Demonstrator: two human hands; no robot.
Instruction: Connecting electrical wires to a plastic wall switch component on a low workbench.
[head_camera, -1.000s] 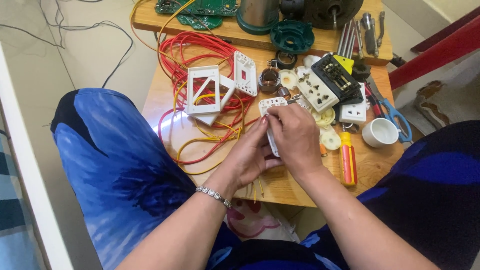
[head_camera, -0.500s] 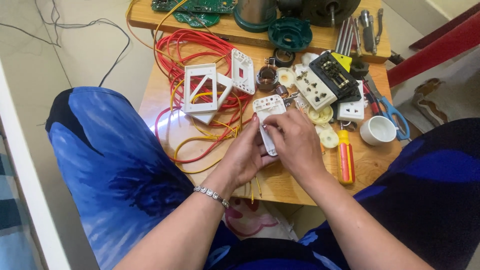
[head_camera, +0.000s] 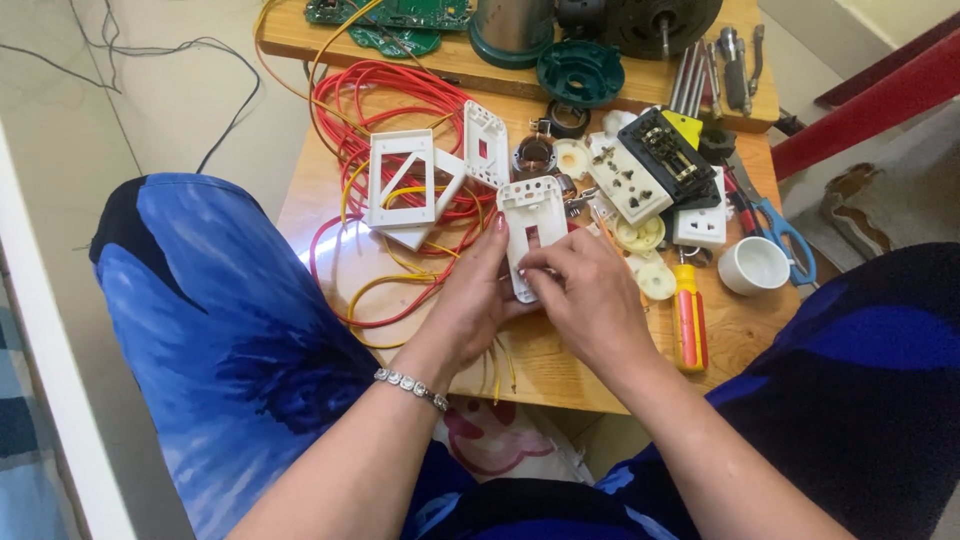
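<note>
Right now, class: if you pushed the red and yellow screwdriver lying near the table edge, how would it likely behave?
The screwdriver has a rounded handle, so it would probably roll sideways. It lies close to the wooden table's front edge, so it might drop off. It looks stiff and fairly solid, unlike the loose red wires nearby.

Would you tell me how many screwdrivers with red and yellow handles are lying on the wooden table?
1: the screwdriver lies on the table just right of the right hand, below the white cup. Clutter may hide others.
</note>
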